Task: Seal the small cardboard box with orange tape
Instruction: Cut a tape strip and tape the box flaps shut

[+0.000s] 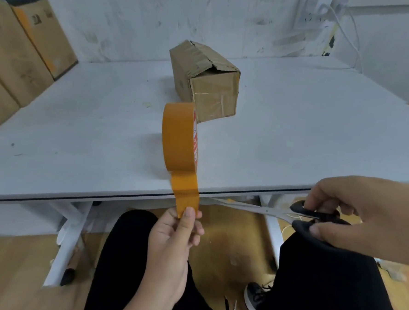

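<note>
A small cardboard box (204,81) lies on the white table (80,128), its top flaps slightly gaping and old clear tape on its near end. An orange tape roll (179,139) stands on edge near the table's front. A short strip is pulled down from it, and my left hand (176,239) pinches the strip's free end below the table edge. My right hand (362,217) grips the black handles of scissors (262,209), whose blades point left toward the strip and stop just right of it.
Larger cardboard boxes (20,55) with orange tape stand at the table's left rear against the wall. White cables (347,31) hang at the back right. My black-trousered legs and a shoe (255,299) are under the table over a wooden floor.
</note>
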Demonstrator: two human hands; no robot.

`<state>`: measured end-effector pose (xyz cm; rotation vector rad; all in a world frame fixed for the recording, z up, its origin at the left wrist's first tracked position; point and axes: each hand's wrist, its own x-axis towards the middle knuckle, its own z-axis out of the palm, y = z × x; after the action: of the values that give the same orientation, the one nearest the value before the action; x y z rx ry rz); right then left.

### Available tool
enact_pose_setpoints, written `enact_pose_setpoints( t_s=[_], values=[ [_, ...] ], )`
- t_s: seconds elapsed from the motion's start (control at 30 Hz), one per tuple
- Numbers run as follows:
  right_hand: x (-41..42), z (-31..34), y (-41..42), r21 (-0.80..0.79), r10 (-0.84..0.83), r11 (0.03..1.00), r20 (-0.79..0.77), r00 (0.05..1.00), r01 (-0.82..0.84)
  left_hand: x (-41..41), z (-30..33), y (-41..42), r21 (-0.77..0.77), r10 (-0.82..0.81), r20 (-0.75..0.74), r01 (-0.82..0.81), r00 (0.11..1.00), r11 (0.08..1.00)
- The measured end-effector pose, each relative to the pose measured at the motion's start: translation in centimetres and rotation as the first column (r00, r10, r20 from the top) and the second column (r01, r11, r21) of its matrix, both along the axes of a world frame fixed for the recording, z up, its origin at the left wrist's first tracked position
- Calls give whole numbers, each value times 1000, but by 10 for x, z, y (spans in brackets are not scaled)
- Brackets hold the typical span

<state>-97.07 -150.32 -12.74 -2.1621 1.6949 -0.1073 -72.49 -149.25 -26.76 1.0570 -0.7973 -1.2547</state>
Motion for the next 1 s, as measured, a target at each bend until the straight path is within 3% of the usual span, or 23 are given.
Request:
enact_pose_setpoints(
  t_s=[0.23, 0.5, 1.0],
  values=[
    [18, -7, -5, 69, -6, 998, -69, 998, 10, -1, -5, -2, -15, 25, -43, -25, 999, 1000],
    [39, 4, -14, 201, 16, 980, -64, 998, -3, -1, -9, -3, -30, 40, 23, -39, 999, 999],
    [67, 8, -28, 97, 89, 992, -78, 993, -82, 2, -13, -3, -43, 58, 44, -56, 997, 997]
  ],
)
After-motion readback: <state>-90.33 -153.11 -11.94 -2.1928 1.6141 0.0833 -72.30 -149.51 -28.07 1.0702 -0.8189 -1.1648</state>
